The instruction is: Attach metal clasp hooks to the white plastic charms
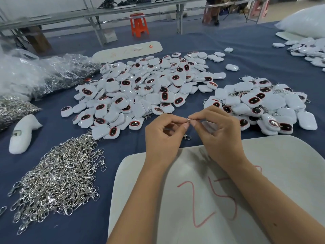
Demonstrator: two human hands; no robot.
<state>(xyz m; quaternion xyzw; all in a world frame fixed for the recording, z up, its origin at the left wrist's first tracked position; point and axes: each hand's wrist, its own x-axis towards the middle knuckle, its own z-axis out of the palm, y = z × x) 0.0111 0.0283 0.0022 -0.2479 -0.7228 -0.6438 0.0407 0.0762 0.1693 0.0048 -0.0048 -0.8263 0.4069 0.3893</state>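
Observation:
My left hand [162,136] and my right hand [218,131] meet at the middle of the view, both pinching the ring of one metal clasp hook [187,128]; its snap end dangles below my fingers. A large heap of white plastic charms [140,92] with dark red-rimmed faces lies just beyond my hands. To the right sits a second pile of charms [260,104] with metal hooks showing among them. Loose silver clasp hooks [58,175] lie heaped at the lower left.
A white foam board [263,173] with red writing lies under my forearms on the blue cloth. Clear bags of hooks [44,74] sit at the left, beside a white foam piece [22,134]. Another foam board [128,50] lies beyond; more charms [309,50] at far right.

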